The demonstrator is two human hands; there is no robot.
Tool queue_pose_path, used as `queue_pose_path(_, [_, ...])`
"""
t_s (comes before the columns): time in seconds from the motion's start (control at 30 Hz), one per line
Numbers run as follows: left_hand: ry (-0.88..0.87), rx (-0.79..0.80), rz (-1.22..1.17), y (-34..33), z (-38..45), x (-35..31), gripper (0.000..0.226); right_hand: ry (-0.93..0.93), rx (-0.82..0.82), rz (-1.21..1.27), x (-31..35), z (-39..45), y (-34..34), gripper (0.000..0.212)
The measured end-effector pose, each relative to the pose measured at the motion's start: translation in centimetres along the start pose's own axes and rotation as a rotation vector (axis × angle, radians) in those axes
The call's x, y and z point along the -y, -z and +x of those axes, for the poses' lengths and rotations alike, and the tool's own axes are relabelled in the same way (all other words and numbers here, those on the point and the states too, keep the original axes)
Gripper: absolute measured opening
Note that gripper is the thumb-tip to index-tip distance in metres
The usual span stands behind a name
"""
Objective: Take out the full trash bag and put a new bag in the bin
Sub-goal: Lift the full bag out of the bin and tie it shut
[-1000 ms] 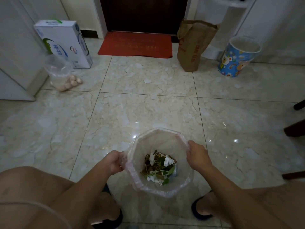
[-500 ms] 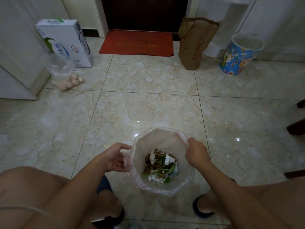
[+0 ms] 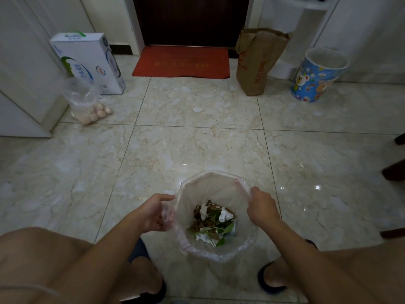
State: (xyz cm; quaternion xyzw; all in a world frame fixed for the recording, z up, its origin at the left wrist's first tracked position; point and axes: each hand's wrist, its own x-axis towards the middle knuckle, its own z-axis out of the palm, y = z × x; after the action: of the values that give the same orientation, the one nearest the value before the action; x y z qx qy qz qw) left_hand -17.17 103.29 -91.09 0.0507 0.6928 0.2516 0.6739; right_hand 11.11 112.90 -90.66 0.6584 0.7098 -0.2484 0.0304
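A clear plastic trash bag [image 3: 217, 252] stands open on the tile floor between my feet. Leaves, white tissue and brown scraps [image 3: 212, 222] lie at its bottom. My left hand [image 3: 156, 212] curls round the bag's left rim, with plastic bunched under the fingers. My right hand [image 3: 260, 207] pinches the right rim near the top. A blue cartoon-printed bin [image 3: 315, 80] with a clear liner inside stands at the far right by the wall.
A brown paper bag [image 3: 256, 62] stands beside a red doormat [image 3: 182, 61] at the dark door. A white milk carton box [image 3: 87, 60] and a clear bag of eggs [image 3: 87, 106] sit at the far left. Dark chair legs [image 3: 394, 170] poke in from the right edge.
My left hand has turned palm-in and gathered the left rim. My right hand slid slightly up and inward along the right rim. The bag stays in place.
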Motion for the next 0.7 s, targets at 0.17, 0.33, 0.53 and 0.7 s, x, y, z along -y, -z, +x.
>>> queue_pose_path(0.17, [0.017,0.047,-0.121,0.6,0.6,-2.2,0.033,-0.021,0.024,0.006,0.3,0.0,-0.1,0.023])
queue_pose_path(0.33, [-0.044,-0.020,-0.086,0.5,1.1,-3.6,0.034,0.031,0.028,-0.058,0.5,0.0,0.1,0.025])
queue_pose_path(0.53, [-0.041,-0.026,-0.131,0.3,2.2,-4.1,0.029,0.075,0.051,-0.071,0.7,0.3,-0.2,0.023])
queue_pose_path(0.7, [-0.151,-0.023,-0.063,-0.1,3.6,-4.6,0.014,0.085,0.062,-0.075,0.7,0.5,-0.2,0.024])
